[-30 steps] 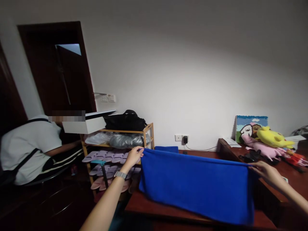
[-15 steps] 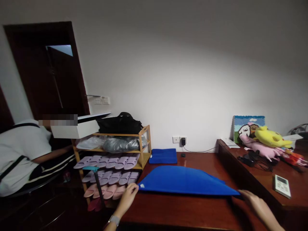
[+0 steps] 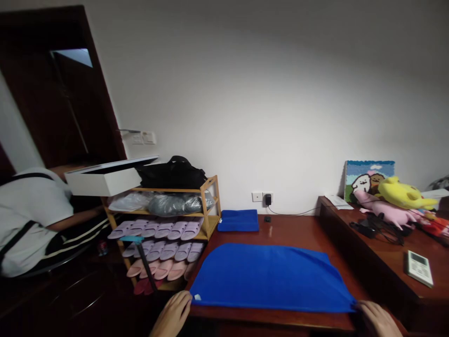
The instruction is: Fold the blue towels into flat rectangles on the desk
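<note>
A blue cloth (image 3: 273,276) lies spread over the front of the dark red wooden table (image 3: 287,229), its near edge pulled straight along the table's front. My left hand (image 3: 174,311) is closed on the near left corner, beside a small white tag. At the near right corner, my right hand (image 3: 377,317) pinches the cloth, which bunches into small creases there. Toward the wall lies a folded blue cloth (image 3: 238,220), apart from both hands.
Left of the table stands a wooden shoe rack (image 3: 209,210) with several slippers (image 3: 163,229) and a black bag (image 3: 173,174) on top. A person (image 3: 35,220) sits beyond it. Plush toys (image 3: 403,192) and a white remote (image 3: 420,268) lie on the raised right surface (image 3: 382,252).
Both hands have drawn the cloth's near edge toward me and lowered it, so the cloth now lies flatter and covers more of the table. The view has tilted slightly.
</note>
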A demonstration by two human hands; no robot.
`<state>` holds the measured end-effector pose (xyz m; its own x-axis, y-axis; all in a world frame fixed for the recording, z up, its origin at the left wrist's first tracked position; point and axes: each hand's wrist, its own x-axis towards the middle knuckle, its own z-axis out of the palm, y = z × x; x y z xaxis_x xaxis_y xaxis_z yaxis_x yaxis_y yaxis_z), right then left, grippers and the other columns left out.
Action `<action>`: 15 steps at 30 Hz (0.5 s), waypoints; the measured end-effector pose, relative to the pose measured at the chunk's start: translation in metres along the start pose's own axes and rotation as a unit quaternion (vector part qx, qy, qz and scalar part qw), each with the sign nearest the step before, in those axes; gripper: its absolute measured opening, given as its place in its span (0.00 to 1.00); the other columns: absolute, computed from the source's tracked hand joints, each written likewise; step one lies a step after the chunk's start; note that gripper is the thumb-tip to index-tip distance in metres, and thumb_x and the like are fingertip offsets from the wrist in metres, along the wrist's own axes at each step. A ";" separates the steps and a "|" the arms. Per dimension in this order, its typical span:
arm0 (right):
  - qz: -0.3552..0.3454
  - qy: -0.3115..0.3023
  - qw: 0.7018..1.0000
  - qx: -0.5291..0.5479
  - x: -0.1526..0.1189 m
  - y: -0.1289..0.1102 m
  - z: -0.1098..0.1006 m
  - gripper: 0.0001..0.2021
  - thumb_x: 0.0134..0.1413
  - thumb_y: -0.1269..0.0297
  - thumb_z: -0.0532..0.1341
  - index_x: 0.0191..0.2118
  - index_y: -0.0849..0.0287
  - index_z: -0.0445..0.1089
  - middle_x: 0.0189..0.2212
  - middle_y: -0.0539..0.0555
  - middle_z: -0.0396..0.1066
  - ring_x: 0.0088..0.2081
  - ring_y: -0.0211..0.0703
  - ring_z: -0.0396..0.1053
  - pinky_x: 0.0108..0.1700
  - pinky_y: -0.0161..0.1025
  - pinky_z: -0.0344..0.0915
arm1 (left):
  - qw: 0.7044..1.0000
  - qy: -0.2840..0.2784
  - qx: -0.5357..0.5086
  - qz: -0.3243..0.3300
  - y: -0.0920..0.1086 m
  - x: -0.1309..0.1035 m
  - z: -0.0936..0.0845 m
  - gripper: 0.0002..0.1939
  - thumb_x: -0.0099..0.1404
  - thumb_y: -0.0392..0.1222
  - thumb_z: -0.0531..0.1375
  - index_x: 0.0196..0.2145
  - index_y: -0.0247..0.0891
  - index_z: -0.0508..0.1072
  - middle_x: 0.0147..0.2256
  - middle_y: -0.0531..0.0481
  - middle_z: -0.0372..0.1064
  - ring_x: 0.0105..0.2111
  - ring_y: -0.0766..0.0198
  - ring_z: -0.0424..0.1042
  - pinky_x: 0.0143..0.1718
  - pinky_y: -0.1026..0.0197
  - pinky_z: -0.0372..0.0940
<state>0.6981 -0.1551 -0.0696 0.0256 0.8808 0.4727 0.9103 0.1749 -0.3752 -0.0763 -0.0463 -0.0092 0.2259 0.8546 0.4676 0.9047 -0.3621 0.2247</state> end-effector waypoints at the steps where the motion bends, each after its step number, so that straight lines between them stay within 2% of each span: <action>1: -0.003 -0.011 1.000 -0.008 -0.002 -0.005 -0.002 0.17 0.56 0.59 0.56 0.46 0.43 0.80 0.48 0.54 0.80 0.51 0.59 0.76 0.53 0.54 0.73 | 1.000 0.000 0.009 0.007 -0.001 -0.006 -0.001 0.16 0.71 0.49 0.53 0.44 0.49 0.80 0.47 0.50 0.81 0.50 0.53 0.79 0.56 0.51 0.73; 4: -0.001 -0.057 0.998 -0.027 -0.002 -0.020 -0.005 0.14 0.58 0.55 0.57 0.40 0.49 0.80 0.43 0.56 0.81 0.46 0.56 0.77 0.52 0.50 0.72 | 1.000 0.005 0.014 0.017 -0.003 -0.018 -0.004 0.17 0.71 0.50 0.53 0.46 0.49 0.80 0.48 0.50 0.81 0.50 0.54 0.79 0.55 0.51 0.74; 8: 0.058 -0.047 0.997 -0.023 0.017 -0.031 -0.010 0.19 0.61 0.48 0.53 0.39 0.51 0.79 0.39 0.58 0.81 0.44 0.56 0.78 0.51 0.51 0.72 | 1.000 0.010 -0.011 0.000 -0.002 -0.014 -0.007 0.17 0.72 0.51 0.51 0.46 0.50 0.79 0.48 0.52 0.81 0.49 0.55 0.79 0.55 0.53 0.74; 10: 0.074 -0.048 0.996 -0.007 0.038 -0.036 -0.010 0.22 0.63 0.46 0.51 0.39 0.52 0.78 0.39 0.59 0.81 0.43 0.55 0.78 0.50 0.50 0.73 | 0.999 0.009 -0.027 -0.019 0.002 0.001 -0.009 0.18 0.72 0.51 0.51 0.45 0.50 0.79 0.47 0.51 0.81 0.49 0.56 0.79 0.55 0.54 0.74; 12: 0.085 -0.040 0.996 0.004 0.066 -0.040 -0.003 0.24 0.63 0.45 0.49 0.43 0.54 0.77 0.43 0.60 0.81 0.46 0.56 0.77 0.53 0.51 0.72 | 0.998 0.009 -0.043 -0.041 0.010 0.025 -0.010 0.18 0.72 0.52 0.50 0.43 0.49 0.79 0.47 0.50 0.80 0.49 0.55 0.78 0.55 0.53 0.73; 15: 0.093 -0.037 0.995 0.014 0.116 -0.045 0.021 0.29 0.63 0.45 0.45 0.51 0.58 0.75 0.52 0.61 0.78 0.54 0.55 0.74 0.61 0.51 0.67 | 0.992 -0.022 -0.055 -0.111 0.020 0.070 -0.004 0.19 0.71 0.49 0.49 0.46 0.47 0.78 0.50 0.48 0.79 0.54 0.55 0.75 0.59 0.52 0.69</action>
<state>0.6514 -0.0518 -0.0146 0.1609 0.9290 0.3333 0.8804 0.0175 -0.4738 -0.0439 0.0046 0.0311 0.0430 0.9328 0.3579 0.8895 -0.1989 0.4114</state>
